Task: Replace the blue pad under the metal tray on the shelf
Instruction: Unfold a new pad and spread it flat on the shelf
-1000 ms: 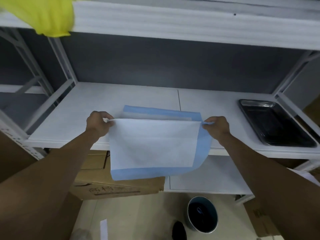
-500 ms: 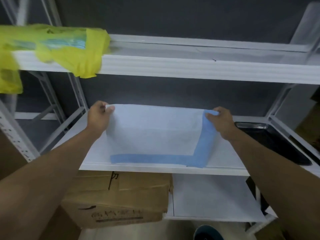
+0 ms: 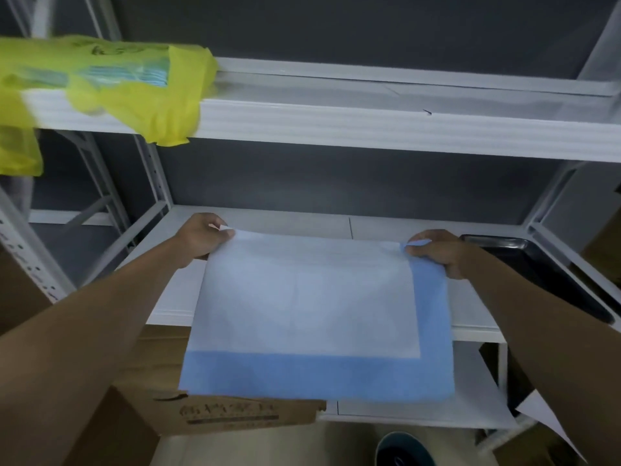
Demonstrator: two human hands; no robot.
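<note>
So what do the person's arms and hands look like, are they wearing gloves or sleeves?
No gloves and no sleeves in view. Both forearms are bare all the way to the bottom edge of the picture. The left hand and the right hand are bare too, with no watch, ring or bracelet that can be seen. Nothing is written or marked on them.

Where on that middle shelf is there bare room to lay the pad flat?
The middle shelf shows bare white board between its left post and the metal tray, behind and under the held blue pad. The right end is taken by the tray. The left hand and right hand pinch the pad's top corners.
</note>
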